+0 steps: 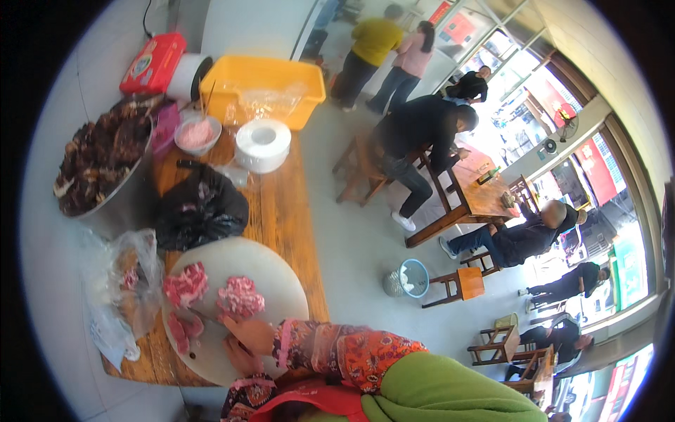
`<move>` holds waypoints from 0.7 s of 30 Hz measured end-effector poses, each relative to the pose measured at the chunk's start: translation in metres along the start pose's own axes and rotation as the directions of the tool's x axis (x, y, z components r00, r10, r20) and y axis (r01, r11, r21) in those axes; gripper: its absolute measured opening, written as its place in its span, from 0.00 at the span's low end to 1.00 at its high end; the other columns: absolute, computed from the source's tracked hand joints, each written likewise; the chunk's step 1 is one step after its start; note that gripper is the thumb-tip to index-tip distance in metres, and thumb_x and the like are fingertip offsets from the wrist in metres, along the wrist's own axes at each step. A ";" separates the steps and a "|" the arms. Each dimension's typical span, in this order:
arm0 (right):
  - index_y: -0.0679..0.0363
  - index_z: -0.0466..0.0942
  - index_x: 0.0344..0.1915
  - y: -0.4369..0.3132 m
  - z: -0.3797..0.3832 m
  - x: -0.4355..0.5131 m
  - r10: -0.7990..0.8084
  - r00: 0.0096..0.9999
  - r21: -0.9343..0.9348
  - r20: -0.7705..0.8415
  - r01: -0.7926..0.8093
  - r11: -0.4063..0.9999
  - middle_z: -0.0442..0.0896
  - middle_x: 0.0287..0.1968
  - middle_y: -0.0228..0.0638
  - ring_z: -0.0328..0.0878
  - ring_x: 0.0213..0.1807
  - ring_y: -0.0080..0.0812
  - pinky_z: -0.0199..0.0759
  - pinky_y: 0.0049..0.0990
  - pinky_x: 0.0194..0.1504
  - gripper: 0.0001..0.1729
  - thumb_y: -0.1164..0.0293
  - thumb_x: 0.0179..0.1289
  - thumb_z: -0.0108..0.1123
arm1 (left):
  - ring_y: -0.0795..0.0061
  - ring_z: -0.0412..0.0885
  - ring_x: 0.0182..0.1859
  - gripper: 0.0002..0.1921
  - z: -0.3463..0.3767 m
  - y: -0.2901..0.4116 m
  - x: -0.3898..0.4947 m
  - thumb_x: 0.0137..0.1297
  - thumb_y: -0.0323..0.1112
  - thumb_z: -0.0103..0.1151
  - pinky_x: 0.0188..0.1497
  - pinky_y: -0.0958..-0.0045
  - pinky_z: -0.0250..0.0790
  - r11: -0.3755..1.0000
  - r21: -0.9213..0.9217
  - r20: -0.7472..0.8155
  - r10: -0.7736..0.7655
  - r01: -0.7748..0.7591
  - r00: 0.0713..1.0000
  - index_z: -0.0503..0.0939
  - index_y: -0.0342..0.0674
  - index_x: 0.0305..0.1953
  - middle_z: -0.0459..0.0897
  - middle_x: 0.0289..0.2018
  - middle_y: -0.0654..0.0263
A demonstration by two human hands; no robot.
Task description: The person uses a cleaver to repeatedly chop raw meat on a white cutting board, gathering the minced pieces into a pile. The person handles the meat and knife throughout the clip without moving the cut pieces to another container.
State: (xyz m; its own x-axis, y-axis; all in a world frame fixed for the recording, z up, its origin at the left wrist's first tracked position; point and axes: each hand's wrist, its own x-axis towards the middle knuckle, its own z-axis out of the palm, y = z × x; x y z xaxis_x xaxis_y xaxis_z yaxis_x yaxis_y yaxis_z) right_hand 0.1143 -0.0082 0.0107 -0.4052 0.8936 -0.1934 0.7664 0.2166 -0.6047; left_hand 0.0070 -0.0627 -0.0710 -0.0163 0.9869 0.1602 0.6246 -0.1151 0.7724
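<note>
On a round white cutting board [287,300] lie a pile of cut raw meat [241,296], a larger piece of raw meat [186,285] and some smooth red slices [182,332]. My right hand [253,333] is closed around a knife, whose narrow blade [206,317] points left between the meat pieces. Close against it, nearer my body, is my left hand [241,357], with fingers bent over the board. A dark shape shows between the two hands; whether the left one grips anything is hidden.
Around the board on the wooden table [279,211] stand a black plastic bag [203,211], a clear bag [132,285], a large pot [132,195] of dark meat, a bowl [198,134], a white roll [263,145] and a yellow bin [263,68]. People sit and stand beyond.
</note>
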 end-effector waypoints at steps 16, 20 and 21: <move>0.58 0.59 0.52 0.018 -0.004 -0.031 0.037 0.998 0.012 -0.057 -0.036 0.999 0.79 0.36 0.56 0.80 0.33 0.60 0.72 0.52 0.31 0.16 0.68 0.67 0.48 | 0.50 0.74 0.54 0.20 -0.011 0.007 -0.019 0.62 0.31 0.56 0.59 0.53 0.65 0.976 -0.025 -0.060 0.214 -0.216 0.975 0.76 0.42 0.56 0.77 0.53 0.54; 0.63 0.58 0.53 0.026 -0.008 -0.023 0.126 0.992 -0.085 0.027 -0.124 0.989 0.80 0.36 0.61 0.79 0.35 0.64 0.72 0.56 0.35 0.16 0.68 0.69 0.44 | 0.54 0.77 0.51 0.18 -0.007 0.014 -0.028 0.65 0.29 0.57 0.52 0.60 0.70 0.989 -0.018 -0.181 0.144 -0.150 0.973 0.77 0.37 0.57 0.77 0.52 0.51; 0.63 0.59 0.51 0.028 -0.012 -0.020 0.129 0.989 -0.084 0.073 -0.123 0.989 0.80 0.35 0.60 0.80 0.34 0.63 0.72 0.56 0.34 0.14 0.69 0.69 0.44 | 0.53 0.77 0.51 0.17 -0.007 0.015 -0.029 0.61 0.28 0.60 0.53 0.59 0.70 0.996 -0.080 -0.158 0.034 -0.048 0.987 0.79 0.40 0.52 0.78 0.50 0.52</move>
State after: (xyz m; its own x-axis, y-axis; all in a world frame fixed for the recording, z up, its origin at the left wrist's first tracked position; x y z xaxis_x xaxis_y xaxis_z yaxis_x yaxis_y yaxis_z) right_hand 0.1493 -0.0152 0.0071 -0.3383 0.8827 -0.3261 0.8497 0.1376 -0.5091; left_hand 0.0114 -0.0941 -0.0591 -0.1181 0.9521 0.2819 0.5605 -0.1705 0.8104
